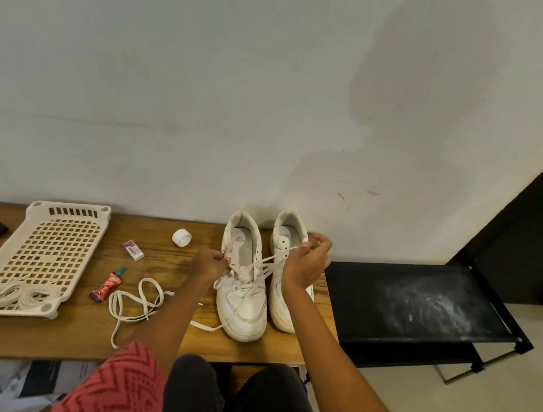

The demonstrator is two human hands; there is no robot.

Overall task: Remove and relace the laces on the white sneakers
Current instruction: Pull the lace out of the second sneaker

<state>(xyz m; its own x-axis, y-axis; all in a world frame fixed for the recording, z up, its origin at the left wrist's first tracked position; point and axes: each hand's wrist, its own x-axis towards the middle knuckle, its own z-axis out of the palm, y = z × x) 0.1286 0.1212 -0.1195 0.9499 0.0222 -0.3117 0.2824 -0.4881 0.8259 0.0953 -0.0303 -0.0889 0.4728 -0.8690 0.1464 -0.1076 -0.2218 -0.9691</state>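
Head view: both sneakers sit centre-right on the desk. Left sneaker is part-laced; its lace ends are pinched by left hand and right hand fingers. Right sneaker looks unlaced; loose lace lies lower centre-left. Roughly midway, judged.

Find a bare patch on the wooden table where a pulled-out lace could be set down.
Free: behind the loose lace, between the white tray, eraser and tape roll; also the front edge below the tray. Crowded: around the sneakers, where the left hand and right hand pull laces.
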